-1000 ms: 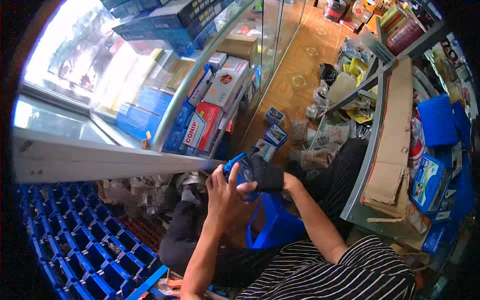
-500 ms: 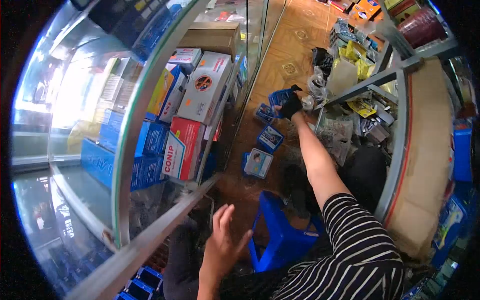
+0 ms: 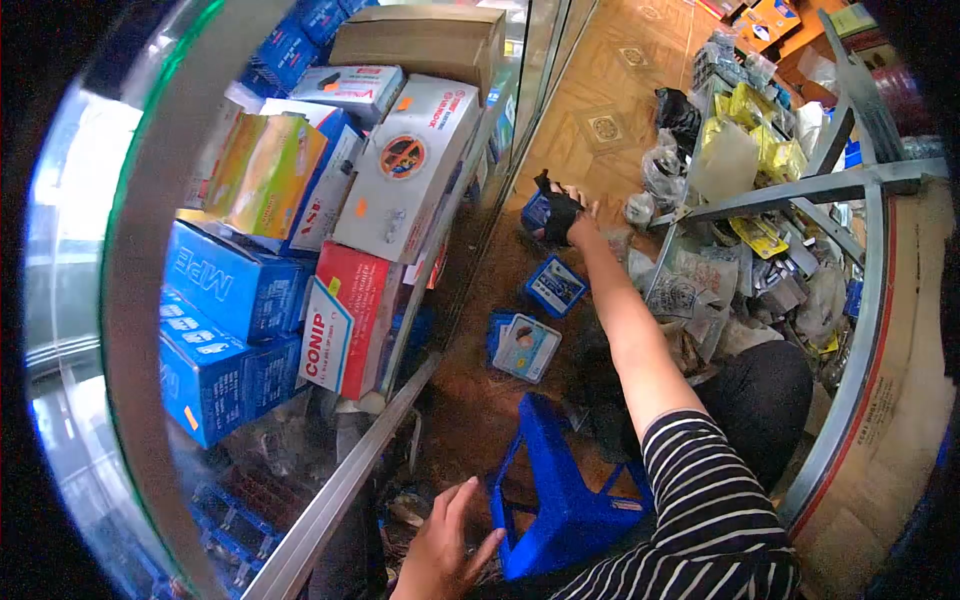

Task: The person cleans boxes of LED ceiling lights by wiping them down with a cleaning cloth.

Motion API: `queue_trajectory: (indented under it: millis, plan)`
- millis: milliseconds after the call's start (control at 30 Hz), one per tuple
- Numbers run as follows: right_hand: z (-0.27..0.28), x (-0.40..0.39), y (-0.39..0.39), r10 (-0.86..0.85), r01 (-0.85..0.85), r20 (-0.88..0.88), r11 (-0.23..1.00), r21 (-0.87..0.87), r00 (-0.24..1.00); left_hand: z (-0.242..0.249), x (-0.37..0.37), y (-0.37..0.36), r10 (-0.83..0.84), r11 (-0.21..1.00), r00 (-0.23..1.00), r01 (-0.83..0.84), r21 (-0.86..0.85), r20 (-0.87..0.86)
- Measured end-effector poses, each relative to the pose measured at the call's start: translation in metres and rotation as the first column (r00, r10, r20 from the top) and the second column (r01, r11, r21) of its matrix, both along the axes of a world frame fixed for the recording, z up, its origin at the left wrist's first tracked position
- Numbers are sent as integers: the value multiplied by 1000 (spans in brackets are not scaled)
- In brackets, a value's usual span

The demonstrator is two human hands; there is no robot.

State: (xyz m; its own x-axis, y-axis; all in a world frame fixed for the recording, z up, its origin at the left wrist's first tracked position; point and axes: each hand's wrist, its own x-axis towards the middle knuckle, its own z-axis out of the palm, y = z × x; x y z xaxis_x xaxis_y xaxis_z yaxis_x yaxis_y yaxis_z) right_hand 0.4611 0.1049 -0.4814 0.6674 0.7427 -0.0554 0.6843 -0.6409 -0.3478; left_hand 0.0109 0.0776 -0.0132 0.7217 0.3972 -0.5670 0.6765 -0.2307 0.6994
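Note:
My right hand (image 3: 566, 214), in a black fingerless glove or wrap, reaches far forward. It is closed over a blue plastic case (image 3: 536, 212) at floor level; its fingers are partly hidden. Nearer to me lies another blue case (image 3: 556, 286) with dark items under its clear lid. Closer still, a case with a pale picture label (image 3: 527, 349) overlaps a blue one beneath it. Low in the view, my left hand (image 3: 447, 545) is open with fingers apart and holds nothing. Beside it is a blue plastic stool (image 3: 560, 500).
To the left, a glass display case with a metal edge (image 3: 340, 490) holds product boxes, including a red-and-white CONIP box (image 3: 345, 322) and blue MPE boxes (image 3: 235, 285). On the right, a grey metal frame (image 3: 875, 300) borders bagged goods (image 3: 700, 285). A black bag (image 3: 679, 118) lies farther ahead.
My right hand has shifted slightly left, bringing the case over where another case lay. My left hand has moved lower and stays open. The whole view has shifted, showing more of the boxes.

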Motion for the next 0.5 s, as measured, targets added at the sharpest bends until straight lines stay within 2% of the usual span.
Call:
queue_trajectory:
  millis: [100, 200, 267, 333, 400, 467, 500]
  plan:
    - [15, -2, -5, -26, 27, -4, 994, 103, 1000, 12, 0, -2, 6, 1000, 998, -5, -5, 56]
    - [36, -2, -11, -84, 105, -81, 943, 315, 993, 9, -11, -7, 0, 997, 985, -13, 75, 170]
    - [52, -2, -19, -140, 228, -211, 844, 486, 967, 7, -18, -14, -4, 992, 982, -20, 126, 189]
    - [70, -7, -29, -159, 365, -361, 691, 624, 919, 17, -21, -15, -20, 985, 983, -12, 172, 183]
    - [93, -24, -34, -158, 421, -410, 579, 699, 898, 30, -21, -17, -37, 978, 971, -13, 208, 237]
    - [109, -64, -41, -209, 391, -334, 575, 719, 919, 32, -20, -19, -61, 970, 944, -20, 241, 323]
    - [145, -87, -38, -20, 402, -454, 501, 766, 891, 39, -20, -17, -171, 941, 908, 36, 336, 382]
